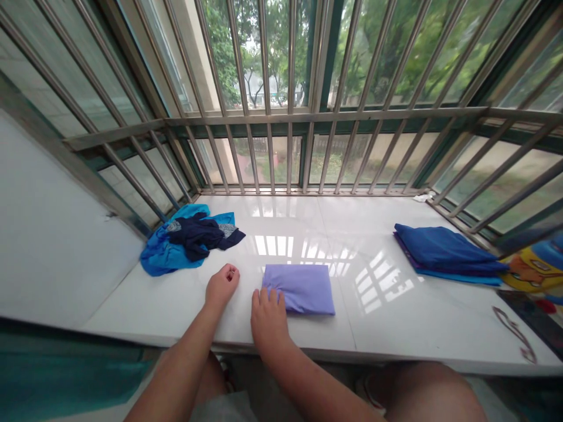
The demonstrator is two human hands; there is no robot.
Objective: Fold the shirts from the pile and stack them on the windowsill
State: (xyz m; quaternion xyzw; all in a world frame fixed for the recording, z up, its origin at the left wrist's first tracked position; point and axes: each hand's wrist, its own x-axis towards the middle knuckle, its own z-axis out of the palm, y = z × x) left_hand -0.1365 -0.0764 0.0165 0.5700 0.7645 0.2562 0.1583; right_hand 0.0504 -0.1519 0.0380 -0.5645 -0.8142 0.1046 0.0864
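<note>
A lavender cloth (303,288), folded into a neat rectangle, lies flat on the white sill in front of me. My right hand (269,313) rests on its left near corner, fingers stretched over the fabric, with small creases beside them. To the left of the cloth, my left hand (223,283) hovers at or just above the sill, its fingers curled into a loose fist, and no object shows in it. Beyond that fist sits a crumpled heap of clothes: a dark navy garment (197,234) on top of a bright blue one (160,253).
A stack of folded blue and purple clothes (446,249) lies on the right. Glasses (514,334), a dark flat object (539,319) and a yellow and blue item (536,266) are at the far right. Metal bars (290,153) line the windows behind the glossy sill (308,337).
</note>
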